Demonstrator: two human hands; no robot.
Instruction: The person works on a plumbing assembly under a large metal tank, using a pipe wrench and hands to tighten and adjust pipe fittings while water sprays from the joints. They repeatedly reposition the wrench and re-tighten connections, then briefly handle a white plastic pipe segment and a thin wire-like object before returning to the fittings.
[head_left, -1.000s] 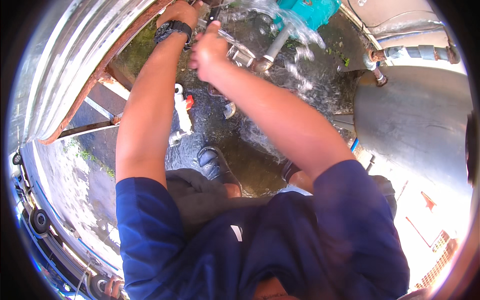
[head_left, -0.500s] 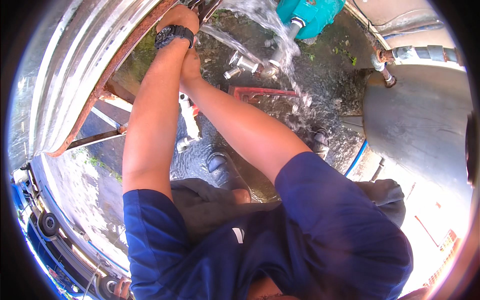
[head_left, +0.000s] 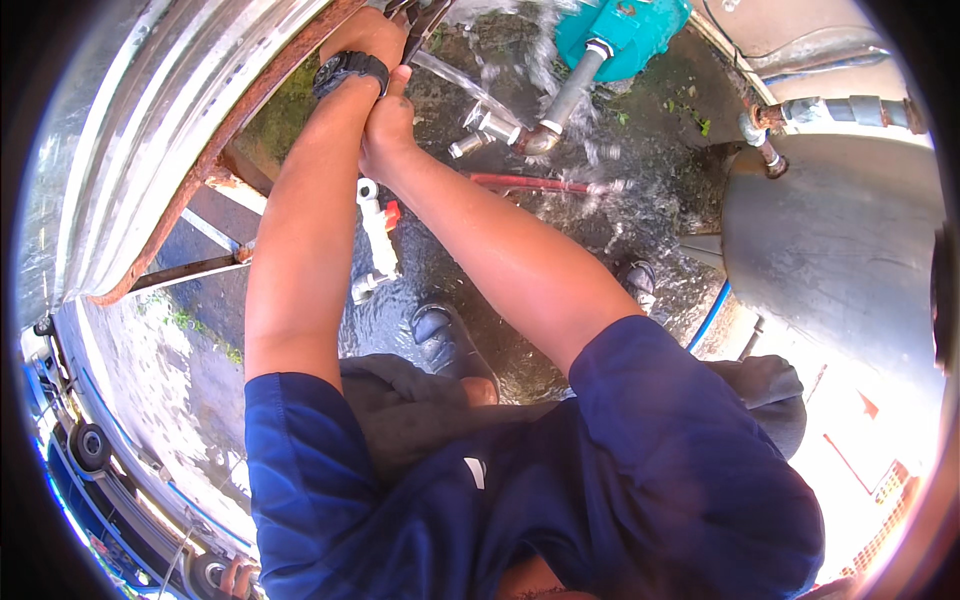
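At the top edge, my left hand (head_left: 362, 36), with a black watch on its wrist, is closed beside a dark metal tool (head_left: 428, 22) and seems to grip it; the tool's far end is cut off. Just below that wrist is my right hand (head_left: 388, 122), its thumb pointing up and its fingers curled behind my left forearm. What it holds, if anything, is hidden. Water jets past the hands toward a grey metal pipe (head_left: 570, 95) with a brown elbow, joined to a teal pump (head_left: 625, 38). A white plastic pipe with a red-handled valve (head_left: 380, 232) lies below my right hand.
A red-handled tool (head_left: 535, 183) lies on the wet ground beyond my right forearm. Rusty-edged corrugated metal (head_left: 150, 130) slants close along the left. A big grey tank (head_left: 835, 240) stands at right, near a blue hose (head_left: 710, 318). My shoes (head_left: 445, 335) stand in running water.
My right hand has shifted slightly and its thumb now shows. My right forearm sits a little lower, uncovering more of the valve. Less water splashes over the grey pipe, so its elbow shows plainly.
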